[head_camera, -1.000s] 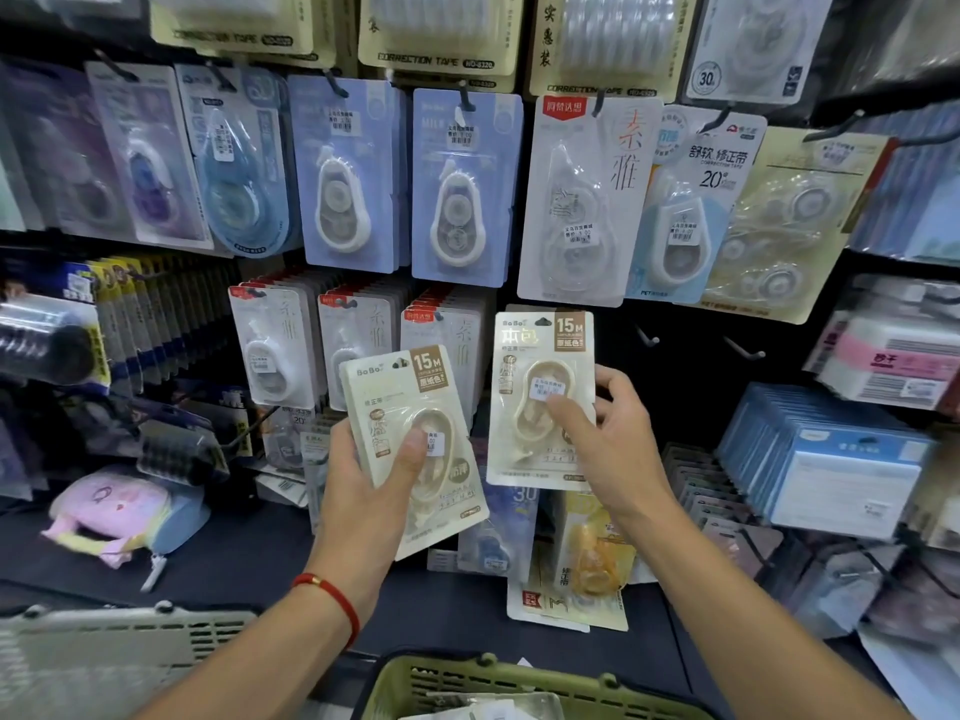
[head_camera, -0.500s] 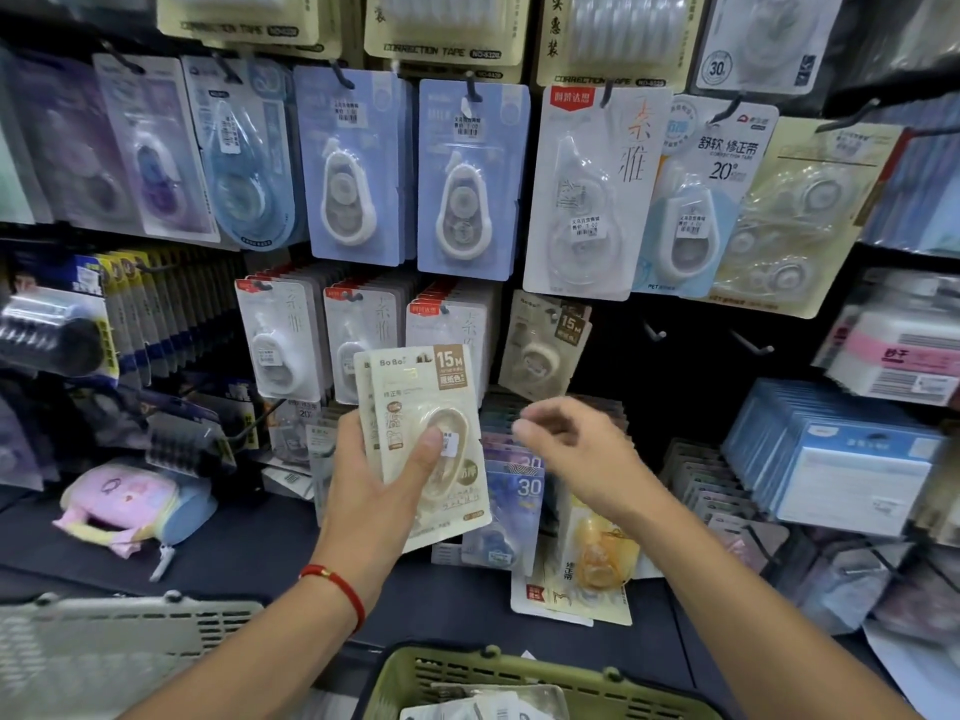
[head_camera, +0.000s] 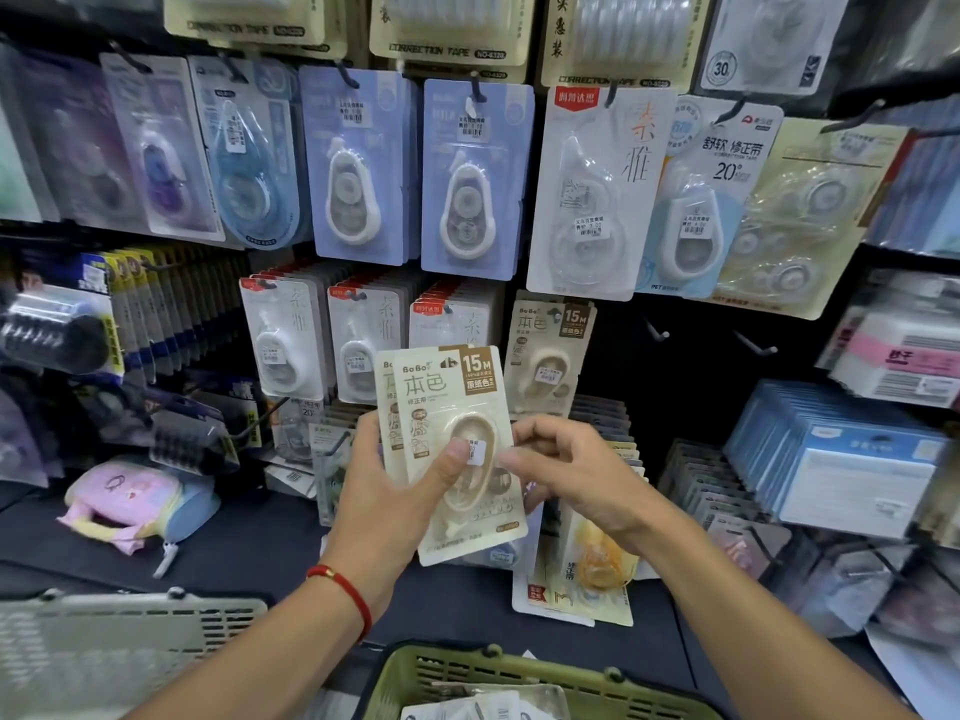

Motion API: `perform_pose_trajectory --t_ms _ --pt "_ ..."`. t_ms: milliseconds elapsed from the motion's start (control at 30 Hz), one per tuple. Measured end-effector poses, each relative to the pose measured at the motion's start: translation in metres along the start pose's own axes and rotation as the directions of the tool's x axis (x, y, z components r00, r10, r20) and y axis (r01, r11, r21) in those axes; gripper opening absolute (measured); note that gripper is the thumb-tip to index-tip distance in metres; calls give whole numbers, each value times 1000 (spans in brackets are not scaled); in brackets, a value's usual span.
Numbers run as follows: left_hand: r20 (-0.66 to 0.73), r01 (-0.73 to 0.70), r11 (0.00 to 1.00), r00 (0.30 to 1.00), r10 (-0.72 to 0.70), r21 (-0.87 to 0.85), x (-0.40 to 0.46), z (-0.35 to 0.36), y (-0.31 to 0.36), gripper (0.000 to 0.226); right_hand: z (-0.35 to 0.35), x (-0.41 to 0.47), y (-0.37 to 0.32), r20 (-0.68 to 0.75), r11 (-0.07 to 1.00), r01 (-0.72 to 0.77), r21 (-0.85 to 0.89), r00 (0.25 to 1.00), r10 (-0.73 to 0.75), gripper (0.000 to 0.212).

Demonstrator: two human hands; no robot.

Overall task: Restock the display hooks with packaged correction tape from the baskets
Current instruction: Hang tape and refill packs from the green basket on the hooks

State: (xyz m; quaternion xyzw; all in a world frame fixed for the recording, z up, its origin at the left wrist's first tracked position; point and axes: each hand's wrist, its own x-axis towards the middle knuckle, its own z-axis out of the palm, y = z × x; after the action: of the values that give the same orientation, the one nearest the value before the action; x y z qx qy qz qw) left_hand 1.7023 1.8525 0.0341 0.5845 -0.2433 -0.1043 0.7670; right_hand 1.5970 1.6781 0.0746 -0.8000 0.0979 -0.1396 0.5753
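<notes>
1. I judge the beige correction tape packs (head_camera: 457,454) light and stiff-carded, with a slick blister; best pinched by the card edge, near the hang hole.
2. My left hand (head_camera: 387,493) grips the small stack, thumb across the blister; my right hand (head_camera: 569,472) pinches the front pack's right edge.
3. Cream card, brown "15M" corner, oval dispenser; held at centre, just near of the hung matching pack (head_camera: 550,356).

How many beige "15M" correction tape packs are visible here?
3: one beige 15M pack hanging on its hook, and two overlapping beige packs gripped in the left hand. More may hide behind these.
</notes>
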Motion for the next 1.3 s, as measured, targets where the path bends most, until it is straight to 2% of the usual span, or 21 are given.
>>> perform_pose_trajectory --t_ms 100,200,267,367,467,700,767,1067,1133,1200,1267,1300 --pt "8 5 1000 1000 -5 4 1 0 0 72 2 0 4 -18 999 -10 -44 1000 9 34" --pt "4 8 1000 1000 -8 16 1 0 -1 60 1 3 9 -34 999 -16 32 999 17 34" --pt "-20 22 999 1000 -22 33 3 -2 -2 48 -2 3 9 -150 995 15 103 989 0 40" --pt "-42 50 998 998 -48 47 4 -7 -3 42 -10 4 10 -392 988 94 123 919 -39 54" --pt "-54 54 996 997 -51 65 3 -9 -2 42 -16 6 16 -501 991 84 99 865 -24 56" --pt "-83 73 996 994 -69 53 2 -5 3 44 -10 7 20 -576 995 71 73 818 -16 42" --pt "-82 62 996 995 -57 56 1 -5 4 42 -8 7 18 -579 989 98 106 815 -19 39" --pt "-94 44 996 995 -36 84 4 -6 1 42 -7 5 16 -600 993 102 59 798 -46 29" --pt "-93 48 997 995 -42 62 3 -6 1 43 -9 9 21 -597 997 33 63 802 11 34" --pt "-74 44 998 996 -41 46 2 -6 1 44 -13 12 28 -569 990 -138 4 814 115 47" --pt "-32 56 997 998 -54 45 1 -5 1 47 -14 12 35 -549 935 -335 -115 806 221 67" --pt "-6 65 997 998 -64 46 1 -5 1 49 -13 11 37 -546 908 -386 -162 801 244 72"
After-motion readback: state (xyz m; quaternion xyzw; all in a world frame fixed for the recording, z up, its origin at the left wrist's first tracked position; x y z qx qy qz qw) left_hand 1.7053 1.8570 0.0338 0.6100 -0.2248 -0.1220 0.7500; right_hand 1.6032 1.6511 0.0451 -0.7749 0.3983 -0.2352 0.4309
